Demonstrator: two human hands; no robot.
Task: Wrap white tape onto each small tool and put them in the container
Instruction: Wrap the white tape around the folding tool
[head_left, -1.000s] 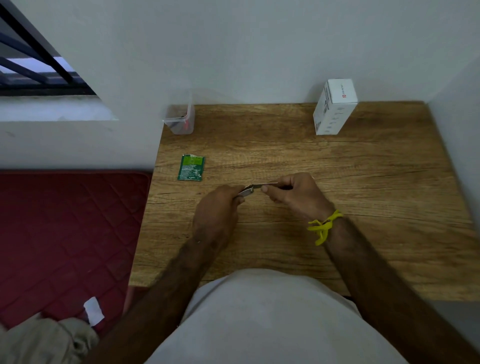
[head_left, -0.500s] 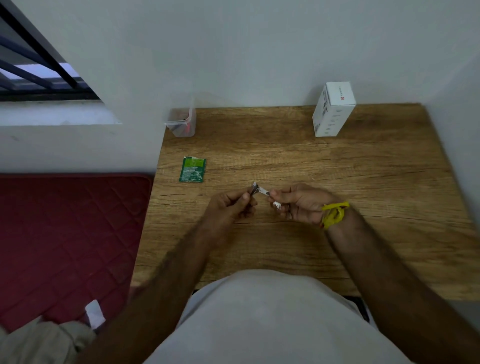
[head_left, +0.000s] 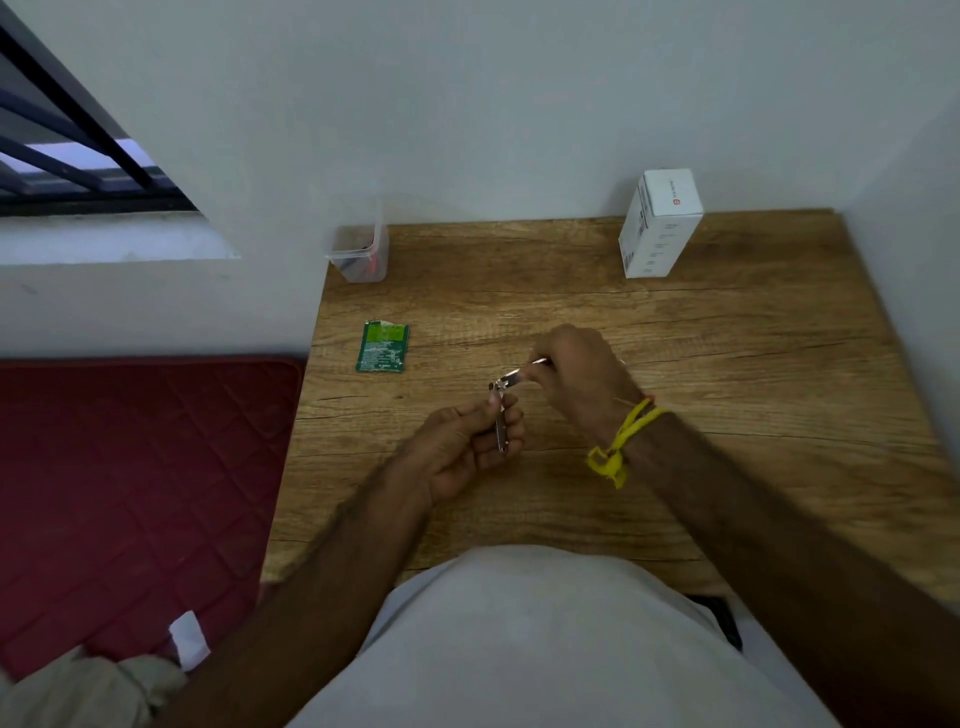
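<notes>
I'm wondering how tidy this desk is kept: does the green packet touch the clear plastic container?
Apart. The head view shows bare wood of the table between the green packet and the clear container at the back corner.

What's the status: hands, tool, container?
Left hand grips small metal tool; right hand pinches its hinged upper end. Container at table's far-left corner, path unobstructed.

A matt, grained wooden tabletop is seen. On it, at its far left corner, a clear, slightly cloudy plastic container is stood; a white matt cardboard box is set far right. A glossy green foil sachet is laid left. A small shiny metal tool is held above its middle.
</notes>
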